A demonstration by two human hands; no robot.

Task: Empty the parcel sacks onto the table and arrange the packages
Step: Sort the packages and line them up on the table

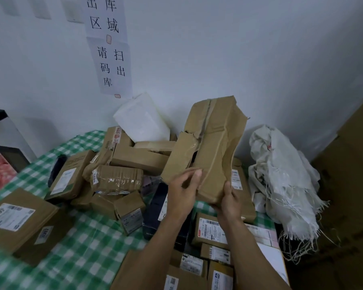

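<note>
Both hands hold the crushed cardboard parcel (pixel 212 143) by its lower end: my left hand (pixel 181 192) pinches the near face, my right hand (pixel 228 203) wraps the bottom corner. It hangs tilted above the heap of packages (pixel 117 178) near the tabletop's (pixel 88 237) far right corner. Split seams and dents suggest it is light and floppy; I'd support it underneath, away from the tear.

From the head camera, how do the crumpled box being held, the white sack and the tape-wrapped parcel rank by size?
The crumpled box and white sack: look alike; the box is lifted nearer the camera, so unranked.
Then the tape-wrapped parcel: clearly smallest.
</note>
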